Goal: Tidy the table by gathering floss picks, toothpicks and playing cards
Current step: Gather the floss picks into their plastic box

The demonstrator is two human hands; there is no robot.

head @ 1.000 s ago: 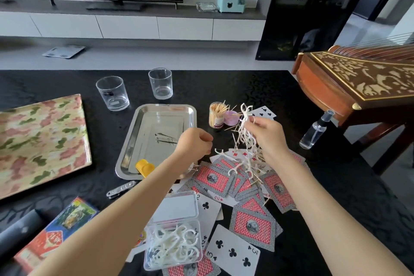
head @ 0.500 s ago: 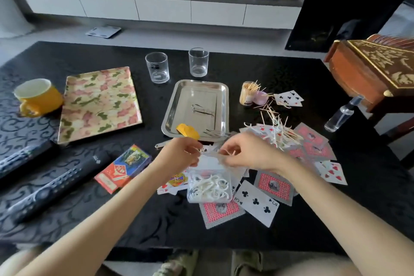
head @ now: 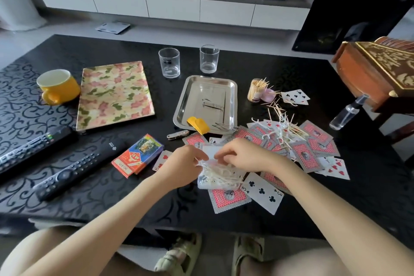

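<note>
A clear plastic box [head: 207, 184] full of white floss picks [head: 220, 176] lies on scattered playing cards [head: 262, 190] near the table's front edge. My left hand [head: 183, 164] and my right hand [head: 239, 154] meet over the box, fingers pinched on floss picks at its open top. To the right, a loose heap of floss picks and toothpicks [head: 283, 126] rests on red-backed cards [head: 313, 143]. A toothpick jar [head: 255, 89] stands behind that heap. A card box [head: 139, 154] lies left of my hands.
A steel tray [head: 231, 96] with tweezers and a yellow clip sits behind my hands. Two glasses [head: 169, 63], a floral tray [head: 114, 94], a yellow mug [head: 57, 86] and two remotes [head: 76, 169] are at left. A spray bottle [head: 346, 114] and wooden instrument [head: 376, 74] stand at right.
My right hand let the raised bundle of floss picks and toothpicks down onto the cards, then came to the box. Both hands now work at the box top. The camera view pulled back.
</note>
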